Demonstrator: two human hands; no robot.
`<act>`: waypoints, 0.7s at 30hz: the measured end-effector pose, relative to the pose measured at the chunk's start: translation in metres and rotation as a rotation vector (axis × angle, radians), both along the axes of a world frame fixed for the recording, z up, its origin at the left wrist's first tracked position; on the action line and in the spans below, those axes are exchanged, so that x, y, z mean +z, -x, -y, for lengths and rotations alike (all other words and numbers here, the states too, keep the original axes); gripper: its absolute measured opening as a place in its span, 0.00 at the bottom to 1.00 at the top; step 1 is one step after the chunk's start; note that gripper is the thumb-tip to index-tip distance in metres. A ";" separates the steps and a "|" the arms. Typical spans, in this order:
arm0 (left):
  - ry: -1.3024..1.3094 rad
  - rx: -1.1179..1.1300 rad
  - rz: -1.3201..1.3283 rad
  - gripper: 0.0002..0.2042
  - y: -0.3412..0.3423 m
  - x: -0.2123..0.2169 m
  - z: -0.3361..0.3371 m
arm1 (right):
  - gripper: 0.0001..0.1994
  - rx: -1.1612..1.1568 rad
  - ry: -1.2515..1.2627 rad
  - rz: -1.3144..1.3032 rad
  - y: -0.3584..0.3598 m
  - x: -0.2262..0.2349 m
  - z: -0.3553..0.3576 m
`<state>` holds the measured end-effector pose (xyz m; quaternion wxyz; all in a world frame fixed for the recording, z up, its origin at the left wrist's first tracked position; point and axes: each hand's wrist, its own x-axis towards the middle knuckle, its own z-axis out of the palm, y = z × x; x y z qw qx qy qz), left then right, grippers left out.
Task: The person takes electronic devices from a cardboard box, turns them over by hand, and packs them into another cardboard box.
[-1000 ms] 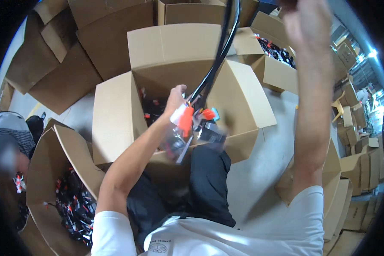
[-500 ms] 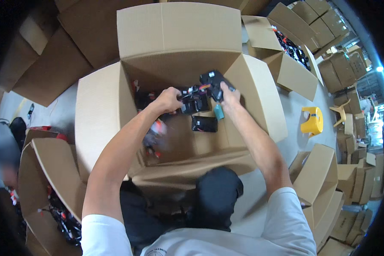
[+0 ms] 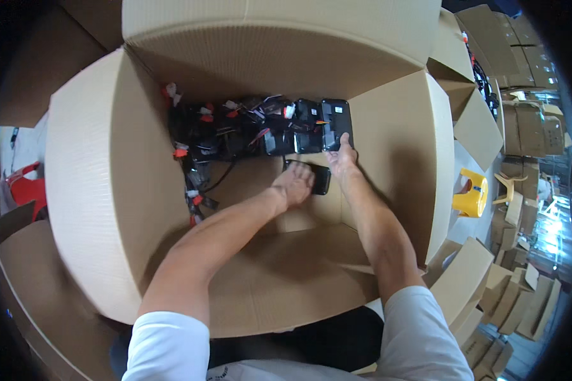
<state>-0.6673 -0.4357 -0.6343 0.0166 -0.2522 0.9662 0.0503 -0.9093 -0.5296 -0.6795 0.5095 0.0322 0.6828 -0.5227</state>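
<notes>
Inside a large cardboard box [image 3: 248, 279], my right hand [image 3: 342, 157] grips the near end of a flat black rectangular case [image 3: 337, 117], thumb on top. That case lies at the right end of a row of black cases [image 3: 307, 141]. My left hand [image 3: 295, 180] rests over another black case [image 3: 322, 180] nearer to me, its slightly blurred fingers spread across the left part. To the left lie tangled black cables [image 3: 203, 136] with red and white connectors [image 3: 180, 153].
Tall cardboard flaps surround the box. Right of it, a yellow stool [image 3: 471, 193] stands on the floor near other cartons [image 3: 467, 279]. Another open carton [image 3: 486, 95] with black parts is at the far right. A red plastic object [image 3: 28, 190] stands at the left.
The view has moved closer over the box. My right hand has lowered its case to the end of the row. My left hand has left the row for the nearer case.
</notes>
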 end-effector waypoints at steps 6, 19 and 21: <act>-0.116 0.130 0.319 0.29 0.022 -0.024 -0.018 | 0.43 0.126 -0.034 0.203 0.037 -0.021 -0.024; -1.217 0.543 -0.739 0.10 -0.206 0.425 -0.026 | 0.46 1.273 0.235 0.192 -0.141 0.348 -0.090; -1.257 0.636 -1.109 0.09 -0.239 0.527 -0.073 | 0.45 1.059 0.586 0.914 -0.159 0.452 -0.154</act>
